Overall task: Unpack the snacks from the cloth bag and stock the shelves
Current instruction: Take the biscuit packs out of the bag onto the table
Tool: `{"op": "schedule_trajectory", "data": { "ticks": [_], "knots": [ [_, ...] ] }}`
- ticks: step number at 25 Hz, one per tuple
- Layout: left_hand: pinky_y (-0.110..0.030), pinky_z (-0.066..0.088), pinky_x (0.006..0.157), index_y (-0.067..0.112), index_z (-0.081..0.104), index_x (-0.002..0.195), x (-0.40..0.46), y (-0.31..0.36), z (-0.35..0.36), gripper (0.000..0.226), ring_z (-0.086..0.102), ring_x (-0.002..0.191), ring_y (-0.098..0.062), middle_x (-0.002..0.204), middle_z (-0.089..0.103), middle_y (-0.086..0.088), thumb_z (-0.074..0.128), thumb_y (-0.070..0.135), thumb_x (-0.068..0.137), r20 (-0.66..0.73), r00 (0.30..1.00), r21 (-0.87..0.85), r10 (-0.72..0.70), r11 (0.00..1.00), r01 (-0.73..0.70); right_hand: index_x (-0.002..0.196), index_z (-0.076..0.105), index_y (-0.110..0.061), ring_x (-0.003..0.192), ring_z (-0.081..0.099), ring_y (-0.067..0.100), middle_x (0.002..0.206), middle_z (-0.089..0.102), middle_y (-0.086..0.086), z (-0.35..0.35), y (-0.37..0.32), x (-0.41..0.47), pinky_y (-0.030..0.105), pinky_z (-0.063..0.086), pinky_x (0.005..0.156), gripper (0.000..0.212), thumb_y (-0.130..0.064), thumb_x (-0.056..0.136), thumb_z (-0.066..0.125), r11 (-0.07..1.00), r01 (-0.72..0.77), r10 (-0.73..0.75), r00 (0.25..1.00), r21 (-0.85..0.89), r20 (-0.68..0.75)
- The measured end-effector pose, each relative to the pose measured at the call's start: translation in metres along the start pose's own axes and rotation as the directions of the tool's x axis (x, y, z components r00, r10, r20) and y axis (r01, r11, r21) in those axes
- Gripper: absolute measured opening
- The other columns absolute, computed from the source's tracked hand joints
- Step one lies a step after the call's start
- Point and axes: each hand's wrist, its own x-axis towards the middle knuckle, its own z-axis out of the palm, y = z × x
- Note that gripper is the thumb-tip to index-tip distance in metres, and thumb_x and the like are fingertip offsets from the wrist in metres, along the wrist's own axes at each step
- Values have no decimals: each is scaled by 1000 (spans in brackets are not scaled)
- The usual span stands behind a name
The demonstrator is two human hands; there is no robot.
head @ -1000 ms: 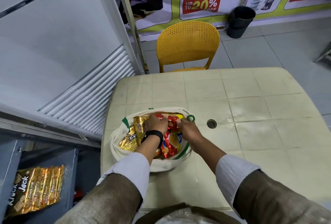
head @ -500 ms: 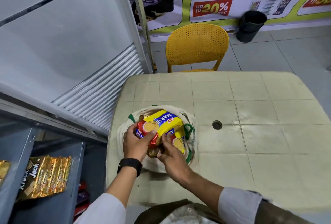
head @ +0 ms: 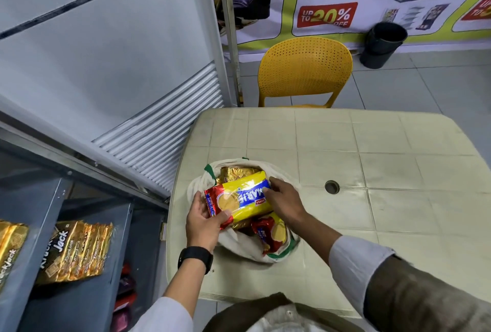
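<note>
Both hands clamp yellow Marie pack (head: pixel 243 200) over cloth bag (head: pixel 247 248) at table (head: pixel 372 172) left edge: left hand (head: pixel 203 221) pinching red end, right hand (head: pixel 285 200) gripping other end.

Yellow-red Marie biscuit pack (head: pixel 240 200) above open white cloth bag (head: pixel 198 188)

A yellow Marie biscuit pack (head: pixel 243 200) was held between the left hand (head: pixel 203 221) and right hand (head: pixel 285 202) above the open cloth bag (head: pixel 198 185); red packs (head: pixel 271 234) lay beneath the grip, on the worktop (head: pixel 372 172).

"MARIE" on yellow packet (head: pixel 243 198); "Jack" on gold packets (head: pixel 75 250).
</note>
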Motion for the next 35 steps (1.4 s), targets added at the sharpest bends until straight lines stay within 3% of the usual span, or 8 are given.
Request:
{"op": "schedule_trajectory", "data": {
  "ticks": [3, 8, 14, 17, 19, 22, 28, 35],
  "knots": [
    [-35, 60, 84, 27, 54, 141, -2, 3, 3, 78, 70, 106, -16, 127, 68, 5, 80, -9, 77, 18, 1000, -4, 1, 1000, -1, 126, 68, -14, 102, 60, 17, 116, 68, -2, 1, -7, -1, 31, 45, 85, 33, -22, 95, 61, 999, 16, -16, 1000, -28, -21],
    [-31, 63, 73, 26, 56, 142, 9, 36, -6, 72, 72, 99, -13, 111, 73, 9, 71, -10, 82, -10, 999, 53, 43, 998, -43, 105, 69, -14, 100, 68, 19, 110, 73, 2, 8, -23, -31, 41, 55, 91, 15, -14, 94, 59, 991, -48, 50, 999, 125, -8],
    [-37, 59, 87, 23, 50, 148, -3, 95, 0, 63, 71, 106, -17, 126, 70, -1, 65, -2, 92, 71, 990, 95, 122, 987, -129, 140, 58, -15, 113, 67, 22, 128, 69, 5, 7, -53, -71, 45, 54, 102, 44, -6, 97, 55, 897, -114, 120, 993, 426, 13],
    [-26, 61, 70, 27, 54, 144, -7, 120, 25, 60, 75, 94, -8, 119, 72, 6, 66, 0, 91, 138, 975, 134, 176, 972, -195, 131, 63, -18, 112, 69, 22, 120, 73, 1, -22, -54, -82, 48, 54, 103, 38, -3, 96, 56, 849, -78, 105, 994, 523, -22],
    [-26, 61, 70, 27, 57, 142, -7, 127, 60, 58, 75, 93, -9, 119, 73, 5, 67, 2, 90, 206, 958, 190, 198, 952, -238, 133, 62, -20, 113, 69, 20, 122, 74, 0, -55, -42, -83, 39, 57, 95, 42, -1, 96, 56, 810, -45, 102, 993, 585, -65],
    [-43, 57, 97, 18, 58, 143, -4, 112, 152, 58, 70, 112, -24, 127, 71, -4, 67, -1, 89, 331, 927, 300, 179, 911, -283, 131, 63, -21, 105, 69, 12, 119, 72, -3, -120, 1, -69, 21, 51, 77, 44, 3, 95, 56, 791, -28, 170, 970, 611, -176],
    [-44, 47, 110, 11, 56, 145, -13, 33, 349, 58, 62, 127, -27, 138, 65, -9, 61, -1, 88, 488, 873, 509, -6, 815, -279, 117, 66, -7, 77, 59, 11, 106, 68, 10, -240, 123, -19, 24, 45, 64, 29, 6, 93, 58, 755, -192, 425, 871, 627, -245],
    [-44, 45, 113, 25, 49, 150, -16, -25, 440, 82, 58, 130, -27, 145, 61, -2, 59, 25, 69, 438, 865, 652, -247, 749, -116, 130, 61, -7, 94, 63, 20, 120, 68, 11, -292, 217, 23, 30, 49, 73, 37, -2, 94, 60, 714, -342, 537, 827, 611, -165]
  ]
}}
